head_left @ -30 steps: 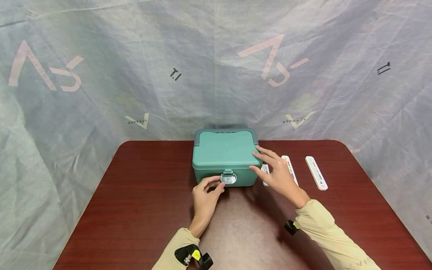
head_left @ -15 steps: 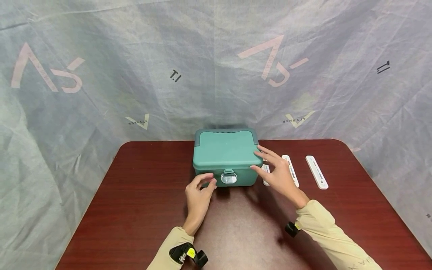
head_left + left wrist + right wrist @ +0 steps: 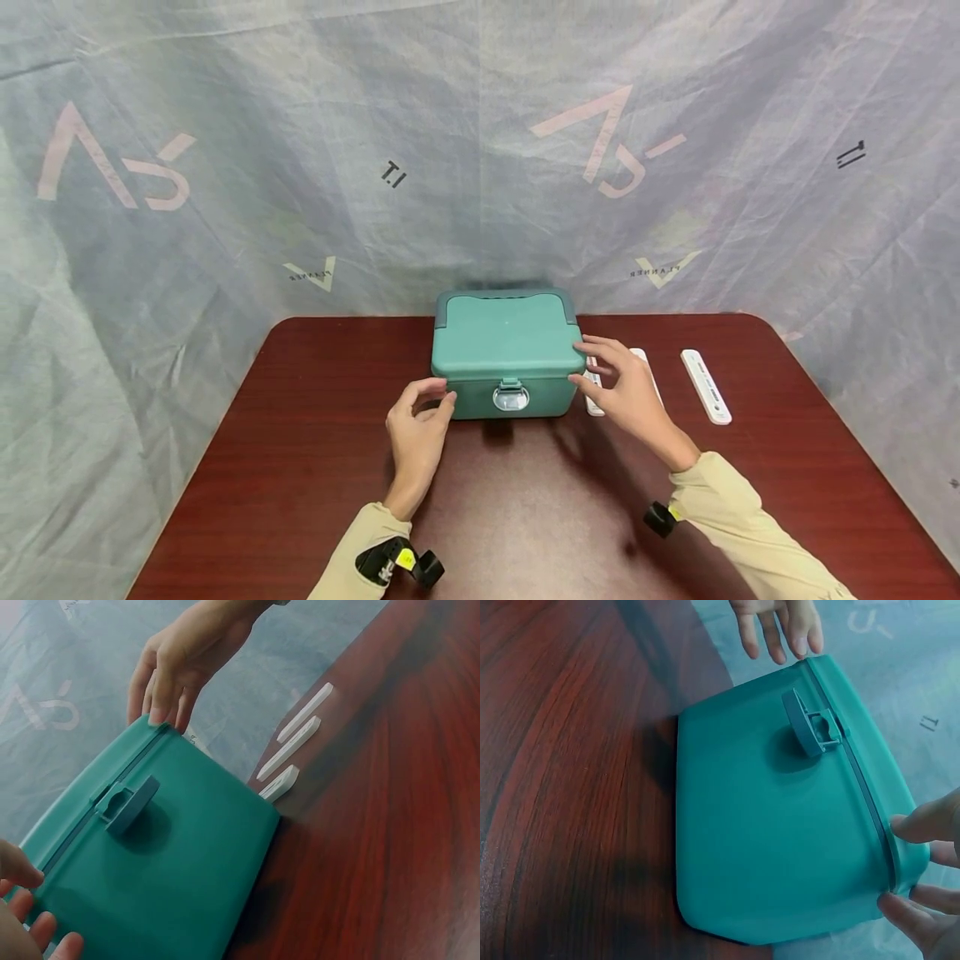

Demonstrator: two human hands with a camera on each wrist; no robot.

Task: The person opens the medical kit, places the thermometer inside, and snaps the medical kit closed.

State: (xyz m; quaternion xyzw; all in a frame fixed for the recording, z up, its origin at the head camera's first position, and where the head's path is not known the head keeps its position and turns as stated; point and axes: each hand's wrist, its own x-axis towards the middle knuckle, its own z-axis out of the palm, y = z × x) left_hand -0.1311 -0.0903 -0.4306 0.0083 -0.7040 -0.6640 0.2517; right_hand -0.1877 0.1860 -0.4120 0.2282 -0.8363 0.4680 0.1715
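Note:
A teal lidded storage box stands at the table's far edge, its lid down. The latch on its front juts outward in both wrist views; in the head view its face looks glossy. My right hand holds the lid's right front corner, thumb at the front edge and fingers round the side. My left hand is at the left front corner, fingers loosely bent and spread; its thumb tip lies at the lid seam in the left wrist view. Whether it presses there is unclear.
Several white strip-like pieces lie right of the box; the outermost strip shows fully, another strip is partly behind my right hand. They rest on a dark red wooden table. A grey printed cloth hangs close behind the box.
My left hand has left the latch and moved left to the box's left front corner. My right hand has shifted slightly toward me along the right side. The box has stayed in place.

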